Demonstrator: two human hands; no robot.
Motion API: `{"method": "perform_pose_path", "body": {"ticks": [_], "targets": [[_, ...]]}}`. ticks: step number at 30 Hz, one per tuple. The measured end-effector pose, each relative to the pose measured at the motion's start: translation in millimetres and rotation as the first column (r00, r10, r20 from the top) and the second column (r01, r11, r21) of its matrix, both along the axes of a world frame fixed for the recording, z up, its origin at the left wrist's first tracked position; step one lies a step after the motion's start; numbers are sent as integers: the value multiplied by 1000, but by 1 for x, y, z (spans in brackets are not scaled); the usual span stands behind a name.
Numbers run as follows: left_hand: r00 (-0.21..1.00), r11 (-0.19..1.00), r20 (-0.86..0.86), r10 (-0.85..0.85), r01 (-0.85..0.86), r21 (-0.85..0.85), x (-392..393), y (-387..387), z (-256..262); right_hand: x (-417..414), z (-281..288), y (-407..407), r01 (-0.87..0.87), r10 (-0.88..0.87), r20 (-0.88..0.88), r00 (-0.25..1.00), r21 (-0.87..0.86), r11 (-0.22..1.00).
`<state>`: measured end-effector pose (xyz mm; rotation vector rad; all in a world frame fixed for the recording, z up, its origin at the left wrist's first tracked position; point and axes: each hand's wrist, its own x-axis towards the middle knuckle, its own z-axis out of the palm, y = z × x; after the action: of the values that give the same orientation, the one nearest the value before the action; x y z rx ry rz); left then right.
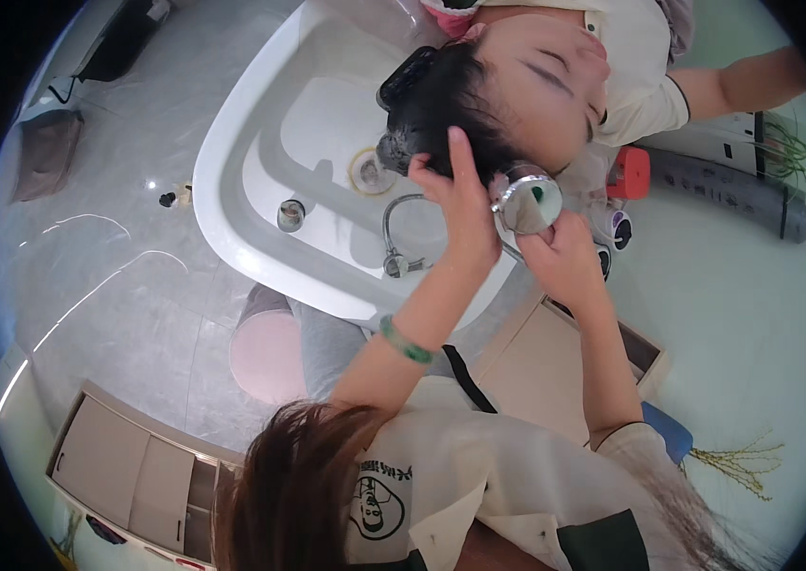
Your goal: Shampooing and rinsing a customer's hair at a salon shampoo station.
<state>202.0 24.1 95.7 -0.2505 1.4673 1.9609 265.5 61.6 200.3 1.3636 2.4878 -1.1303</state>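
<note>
A person [538,78] lies back with eyes closed, their dark hair [431,107] over a white wash basin [232,235]. My left hand [464,200], a green bangle [406,341] on its forearm, rests against the hair with fingers spread. In my right hand [567,257] is a chrome shower head [533,203], held close beside the head near the hairline. The shower head's spray face is turned from view, so I cannot tell whether water runs. A dark neck rest [403,75] is beside the hair.
Inside the basin are a drain [372,173], a chrome knob [292,214] and a faucet fitting with a curved hose [396,264]. Bottles [617,227] and a red container [633,173] stand to the right. A pink stool [267,357] and a low cabinet [132,471] are at lower left.
</note>
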Motion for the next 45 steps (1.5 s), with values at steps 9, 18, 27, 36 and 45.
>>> {"method": "perform_pose_path", "body": {"ticks": [9,18,27,36,45], "targets": [[891,821,445,-86,-190,539,-32,6,-1,-6,-17,20,-114,121,-85,989,76,990],[852,609,469,-232,-249,753,-61,15,-14,-22,-18,16,-177,181,-50,982,83,981],[935,839,334,117,-273,471,-29,11,-13,-23,-19,12,-134,138,-90,986,59,989],[975,933,197,105,-165,320,-28,0,-6,-23,-30,18,-119,122,-42,992,71,990],[962,926,234,138,-210,315,-51,6,-24,-34,-29,12,-111,114,-63,991,59,992]]}}
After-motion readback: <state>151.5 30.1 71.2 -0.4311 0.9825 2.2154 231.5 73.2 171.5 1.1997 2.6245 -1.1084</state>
